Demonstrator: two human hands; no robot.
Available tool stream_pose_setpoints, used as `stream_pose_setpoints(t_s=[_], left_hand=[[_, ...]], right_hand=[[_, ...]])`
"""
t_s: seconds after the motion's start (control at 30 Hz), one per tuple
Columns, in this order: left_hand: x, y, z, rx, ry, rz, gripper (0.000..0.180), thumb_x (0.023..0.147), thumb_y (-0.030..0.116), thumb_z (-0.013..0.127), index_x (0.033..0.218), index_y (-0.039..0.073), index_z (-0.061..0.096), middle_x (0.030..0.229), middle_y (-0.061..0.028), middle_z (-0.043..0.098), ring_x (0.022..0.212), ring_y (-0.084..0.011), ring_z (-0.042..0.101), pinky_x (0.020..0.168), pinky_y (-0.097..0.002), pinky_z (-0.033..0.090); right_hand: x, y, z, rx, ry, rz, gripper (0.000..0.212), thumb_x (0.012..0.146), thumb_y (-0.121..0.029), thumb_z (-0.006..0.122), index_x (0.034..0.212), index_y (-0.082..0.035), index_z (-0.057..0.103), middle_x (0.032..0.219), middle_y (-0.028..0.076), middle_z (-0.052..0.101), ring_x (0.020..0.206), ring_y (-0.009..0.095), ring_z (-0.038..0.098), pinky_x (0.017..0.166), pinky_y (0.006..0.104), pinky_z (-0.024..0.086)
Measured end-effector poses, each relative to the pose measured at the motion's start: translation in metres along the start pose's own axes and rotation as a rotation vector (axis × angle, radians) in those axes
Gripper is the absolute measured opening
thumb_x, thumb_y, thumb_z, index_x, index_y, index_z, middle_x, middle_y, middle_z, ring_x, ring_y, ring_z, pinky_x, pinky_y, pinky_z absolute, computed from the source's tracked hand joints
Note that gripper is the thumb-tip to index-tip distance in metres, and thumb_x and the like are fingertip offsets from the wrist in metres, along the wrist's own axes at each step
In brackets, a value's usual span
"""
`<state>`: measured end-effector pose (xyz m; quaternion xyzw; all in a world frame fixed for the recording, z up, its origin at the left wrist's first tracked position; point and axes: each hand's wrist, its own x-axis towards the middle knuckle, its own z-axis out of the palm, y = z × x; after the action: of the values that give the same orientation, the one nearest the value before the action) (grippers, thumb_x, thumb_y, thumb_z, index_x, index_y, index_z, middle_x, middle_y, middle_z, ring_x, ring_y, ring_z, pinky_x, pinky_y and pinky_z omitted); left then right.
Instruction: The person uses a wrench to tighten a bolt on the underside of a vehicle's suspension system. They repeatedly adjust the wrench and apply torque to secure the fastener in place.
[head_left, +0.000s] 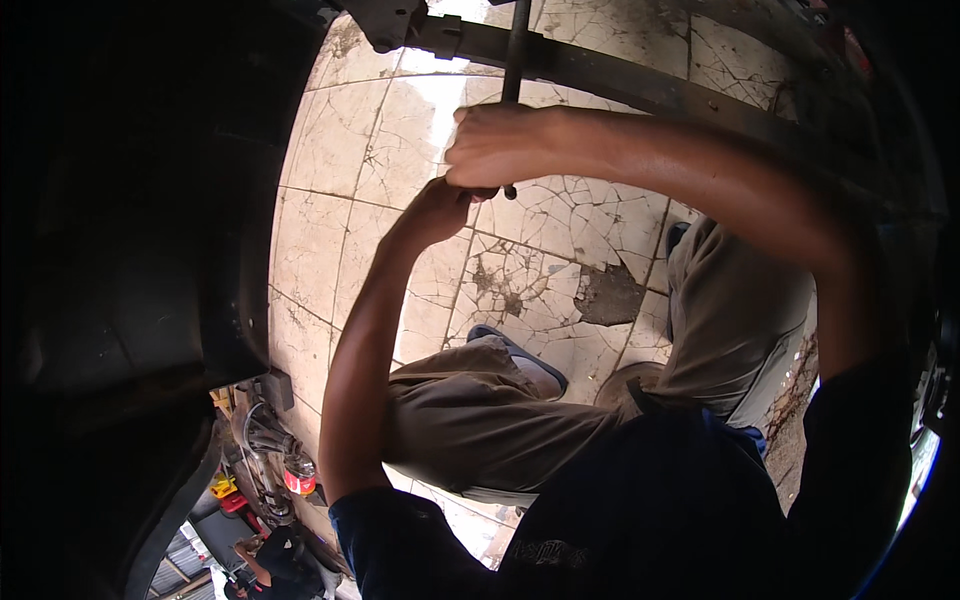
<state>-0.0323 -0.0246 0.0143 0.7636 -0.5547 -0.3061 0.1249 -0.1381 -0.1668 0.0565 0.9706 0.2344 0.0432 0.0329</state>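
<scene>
My right hand (pixel 505 145) is closed in a fist around a long dark metal rod (pixel 516 55). The rod rises past the top edge of the picture, and its rounded lower end pokes out below the fist. Just below and to the left, my left hand (pixel 440 212) presses up against the right one, its fingers curled. Those fingertips lie close to the rod's lower end, but the right hand partly covers them, so what they hold is hidden.
A dark beam (pixel 640 80) crosses behind the rod. Large dark panels (pixel 120 200) fill the left side. Cracked floor tiles (pixel 330 150) lie below, with a broken patch (pixel 610 295). At lower left are metal parts (pixel 262 440), a red-labelled bottle (pixel 299 474) and another person (pixel 275 560).
</scene>
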Motion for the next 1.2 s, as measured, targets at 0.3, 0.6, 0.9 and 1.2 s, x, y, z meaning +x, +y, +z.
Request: stream_pose_setpoints(t_s=[0.3,0.6,0.9,1.2], left_hand=[[-0.003,-0.006,-0.001,0.038,-0.026,-0.136,0.024,0.097,0.01,0.04,0.104,0.003,0.063,0.099,-0.0138,0.067,0.098,-0.0252,0.064,0.088,-0.0363,0.048],[-0.002,-0.006,-0.008,-0.02,-0.017,-0.005,0.024,0.096,0.008,0.039,0.106,0.003,0.06,0.1,-0.0149,0.066,0.099,-0.025,0.063,0.087,-0.0372,0.047],[0.0,-0.005,-0.005,-0.058,0.01,-0.01,0.031,0.084,-0.003,0.04,0.107,0.001,0.061,0.109,-0.0159,0.065,0.102,-0.0268,0.062,0.085,-0.0362,0.047],[0.002,0.016,-0.006,-0.005,-0.092,-0.167,0.028,0.089,0.001,0.039,0.102,0.003,0.064,0.107,-0.0164,0.065,0.104,-0.0282,0.061,0.09,-0.0368,0.047]], right_hand=[[-0.004,0.0,-0.004,0.145,0.16,-0.08,0.019,0.067,-0.021,0.064,0.069,-0.002,0.065,0.065,0.011,0.063,0.068,0.026,0.067,0.07,0.0371,0.054],[0.003,0.015,-0.008,0.191,-0.064,0.098,0.017,0.068,-0.023,0.063,0.07,-0.006,0.069,0.072,0.012,0.066,0.071,0.027,0.066,0.07,0.0383,0.052],[0.002,0.01,-0.005,0.179,0.057,0.073,0.019,0.071,-0.023,0.065,0.064,-0.006,0.068,0.059,0.009,0.062,0.061,0.026,0.065,0.065,0.0393,0.053],[-0.012,-0.005,-0.009,0.368,-0.022,0.128,0.017,0.07,-0.022,0.068,0.065,-0.005,0.068,0.064,0.008,0.065,0.065,0.026,0.066,0.066,0.0388,0.052]])
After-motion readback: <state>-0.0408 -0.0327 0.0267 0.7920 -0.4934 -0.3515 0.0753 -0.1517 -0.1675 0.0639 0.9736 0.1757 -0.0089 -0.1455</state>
